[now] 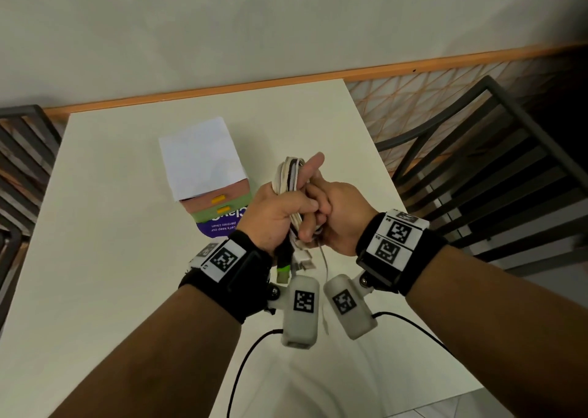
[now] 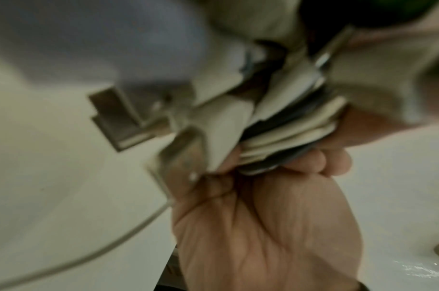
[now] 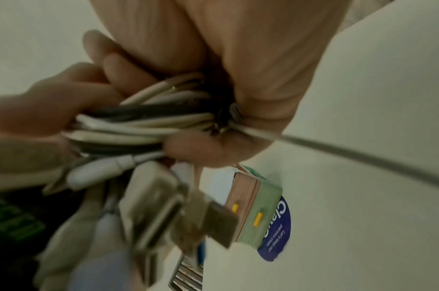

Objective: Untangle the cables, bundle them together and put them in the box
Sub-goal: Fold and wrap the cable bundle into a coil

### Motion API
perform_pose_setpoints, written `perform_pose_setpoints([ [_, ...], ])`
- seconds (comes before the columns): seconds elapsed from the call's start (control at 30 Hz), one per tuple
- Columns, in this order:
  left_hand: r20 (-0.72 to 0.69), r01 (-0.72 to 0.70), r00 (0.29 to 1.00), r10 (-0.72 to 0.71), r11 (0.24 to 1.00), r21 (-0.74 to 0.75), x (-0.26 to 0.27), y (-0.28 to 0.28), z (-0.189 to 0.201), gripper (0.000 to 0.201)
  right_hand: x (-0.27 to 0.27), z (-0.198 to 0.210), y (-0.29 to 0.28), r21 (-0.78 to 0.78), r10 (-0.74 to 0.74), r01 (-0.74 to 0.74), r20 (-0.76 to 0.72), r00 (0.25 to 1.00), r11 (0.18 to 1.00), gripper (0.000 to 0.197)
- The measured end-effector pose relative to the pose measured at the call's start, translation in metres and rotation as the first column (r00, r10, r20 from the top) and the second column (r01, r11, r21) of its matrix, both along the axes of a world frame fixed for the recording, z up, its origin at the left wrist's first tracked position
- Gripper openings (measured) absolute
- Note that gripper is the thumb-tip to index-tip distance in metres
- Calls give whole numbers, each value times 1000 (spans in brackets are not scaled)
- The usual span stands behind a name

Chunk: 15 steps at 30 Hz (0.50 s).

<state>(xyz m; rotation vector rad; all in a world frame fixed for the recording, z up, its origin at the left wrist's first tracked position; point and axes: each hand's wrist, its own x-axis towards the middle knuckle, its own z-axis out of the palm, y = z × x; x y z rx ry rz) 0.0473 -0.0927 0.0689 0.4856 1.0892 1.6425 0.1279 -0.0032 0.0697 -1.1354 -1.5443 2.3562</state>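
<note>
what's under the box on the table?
A round blue sticker with white print pokes out from under the box at its near end, flat on the table. How far it runs beneath is covered. The box's inside is hidden by its white lid.

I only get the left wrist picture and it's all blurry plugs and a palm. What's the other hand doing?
Observer: The right hand is curled against the same cable bundle that the left hand grips, above the table.
Child: Is there a box anywhere?
Observer: Yes, a box with yellow tabs sits on the table beyond the hands, with a white sheet over its far part.
Child: Are all the cables white?
Observer: No. The right wrist view shows a dark cable among the pale ones, and a thin grey wire trailing out of the right hand.
</note>
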Motion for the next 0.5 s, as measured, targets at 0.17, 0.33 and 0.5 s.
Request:
perform_pose_setpoints([
  [0.17,-9,-105,994,105,993,-48,5,8,1,67,2,-8,-1,-207,-5,-4,-42,999,978,53],
  [0.33,42,-193,979,199,974,-118,-2,9,-6,52,11,-16,-11,-254,71,-47,84,994,966,55],
  [0.5,111,-215,964,243,953,-215,-9,8,-14,39,23,-21,-18,-84,187,-173,206,960,981,51],
])
